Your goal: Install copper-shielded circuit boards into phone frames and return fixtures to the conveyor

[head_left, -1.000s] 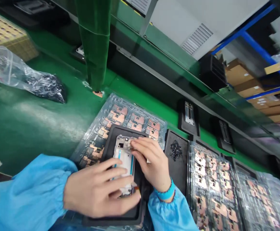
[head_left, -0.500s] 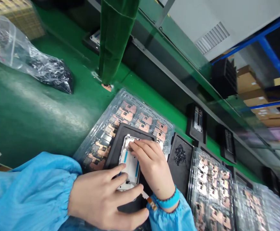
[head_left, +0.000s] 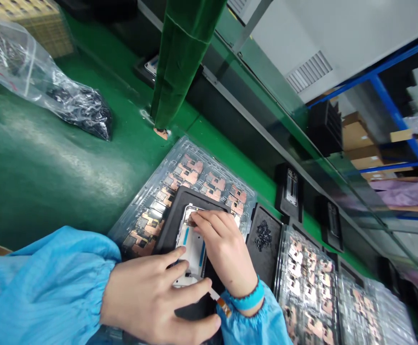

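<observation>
Head view, phone frame [head_left: 192,254] under open left hand [head_left: 151,297], right hand [head_left: 225,251] pressing its top

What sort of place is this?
Probably an electronics factory line: a phone frame sits in a black holder, beside clear trays of copper-coloured parts, and the worker wears a blue smock.

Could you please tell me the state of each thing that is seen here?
Left hand: open, fingers resting on the phone frame.
Right hand: fingertips on the frame's top end.
Phone frame: lying flat on the black mat.
Ribbon cable: sticking out below the frame.
Clear tray: full of copper parts.
Plastic bag: crumpled, dark contents inside.
</observation>
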`<action>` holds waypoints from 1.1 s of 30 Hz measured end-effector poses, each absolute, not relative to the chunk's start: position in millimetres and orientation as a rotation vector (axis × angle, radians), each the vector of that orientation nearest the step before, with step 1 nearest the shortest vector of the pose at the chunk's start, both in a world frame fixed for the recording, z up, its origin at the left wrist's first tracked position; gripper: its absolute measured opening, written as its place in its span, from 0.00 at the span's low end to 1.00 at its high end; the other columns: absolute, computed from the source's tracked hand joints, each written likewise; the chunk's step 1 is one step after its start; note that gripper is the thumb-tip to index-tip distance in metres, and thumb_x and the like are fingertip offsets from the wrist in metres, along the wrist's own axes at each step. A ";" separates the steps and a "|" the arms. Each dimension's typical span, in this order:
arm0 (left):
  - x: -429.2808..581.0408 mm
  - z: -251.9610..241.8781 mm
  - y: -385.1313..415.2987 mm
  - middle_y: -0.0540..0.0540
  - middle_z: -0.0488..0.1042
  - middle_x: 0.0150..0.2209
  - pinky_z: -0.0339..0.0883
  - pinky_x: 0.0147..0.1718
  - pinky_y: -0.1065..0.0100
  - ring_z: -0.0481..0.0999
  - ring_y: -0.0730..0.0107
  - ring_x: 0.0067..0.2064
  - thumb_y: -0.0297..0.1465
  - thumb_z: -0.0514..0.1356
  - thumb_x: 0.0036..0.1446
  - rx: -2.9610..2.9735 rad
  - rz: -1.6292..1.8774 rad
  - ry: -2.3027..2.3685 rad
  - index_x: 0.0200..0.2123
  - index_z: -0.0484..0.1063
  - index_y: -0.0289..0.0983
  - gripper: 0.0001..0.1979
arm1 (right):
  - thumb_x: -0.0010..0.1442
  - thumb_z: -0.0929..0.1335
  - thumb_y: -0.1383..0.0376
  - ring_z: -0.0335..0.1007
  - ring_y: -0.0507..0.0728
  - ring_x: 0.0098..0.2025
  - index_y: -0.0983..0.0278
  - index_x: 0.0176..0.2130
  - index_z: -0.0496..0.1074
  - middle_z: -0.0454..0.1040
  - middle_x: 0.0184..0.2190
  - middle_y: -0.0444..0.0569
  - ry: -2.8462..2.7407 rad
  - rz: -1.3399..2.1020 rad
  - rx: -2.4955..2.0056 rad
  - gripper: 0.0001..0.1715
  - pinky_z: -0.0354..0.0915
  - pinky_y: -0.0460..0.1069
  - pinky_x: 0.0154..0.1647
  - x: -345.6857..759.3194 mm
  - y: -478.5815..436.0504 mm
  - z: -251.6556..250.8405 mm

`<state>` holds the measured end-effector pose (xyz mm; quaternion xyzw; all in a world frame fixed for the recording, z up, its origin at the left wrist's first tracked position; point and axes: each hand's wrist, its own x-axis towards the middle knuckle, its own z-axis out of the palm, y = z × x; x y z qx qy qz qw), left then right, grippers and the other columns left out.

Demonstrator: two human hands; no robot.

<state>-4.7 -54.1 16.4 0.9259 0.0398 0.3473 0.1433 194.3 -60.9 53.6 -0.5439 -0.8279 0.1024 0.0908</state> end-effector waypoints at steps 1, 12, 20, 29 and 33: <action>-5.0 16.6 -54.0 0.48 0.80 0.50 0.78 0.49 0.49 0.81 0.58 0.39 0.37 0.60 0.66 2.679 1.008 0.120 0.56 0.76 0.51 0.16 | 0.74 0.64 0.70 0.69 0.66 0.50 0.68 0.56 0.71 0.76 0.50 0.57 -2.468 0.304 -1.627 0.14 0.68 0.62 0.51 193.2 -61.1 53.8; -5.7 18.9 -53.5 0.51 0.79 0.52 0.77 0.51 0.50 0.81 0.59 0.41 0.39 0.60 0.66 2.706 0.982 0.160 0.56 0.75 0.54 0.16 | 0.71 0.66 0.74 0.68 0.66 0.48 0.73 0.58 0.70 0.74 0.50 0.59 -2.549 0.278 -1.681 0.17 0.70 0.60 0.49 187.4 -60.2 56.0; -4.8 20.3 -51.0 0.52 0.79 0.50 0.76 0.54 0.50 0.81 0.59 0.43 0.38 0.61 0.65 2.673 0.903 0.147 0.56 0.76 0.52 0.17 | 0.68 0.65 0.75 0.68 0.68 0.47 0.78 0.59 0.69 0.74 0.50 0.66 -2.665 0.133 -1.721 0.21 0.70 0.60 0.47 176.1 -64.8 60.2; -10.9 17.0 -47.6 0.45 0.77 0.54 0.69 0.60 0.46 0.78 0.54 0.53 0.25 0.59 0.63 2.794 0.854 0.240 0.65 0.66 0.49 0.29 | 0.61 0.57 0.84 0.64 0.63 0.51 0.63 0.57 0.73 0.64 0.51 0.57 -2.247 0.475 -1.594 0.34 0.72 0.56 0.45 211.7 -64.4 37.9; -10.6 15.5 -44.4 0.40 0.73 0.61 0.57 0.66 0.37 0.70 0.45 0.63 0.32 0.59 0.67 2.826 0.736 0.374 0.67 0.64 0.42 0.26 | 0.61 0.58 0.84 0.59 0.67 0.58 0.63 0.56 0.75 0.64 0.55 0.59 -2.259 0.367 -1.594 0.33 0.68 0.62 0.54 215.5 -63.8 43.5</action>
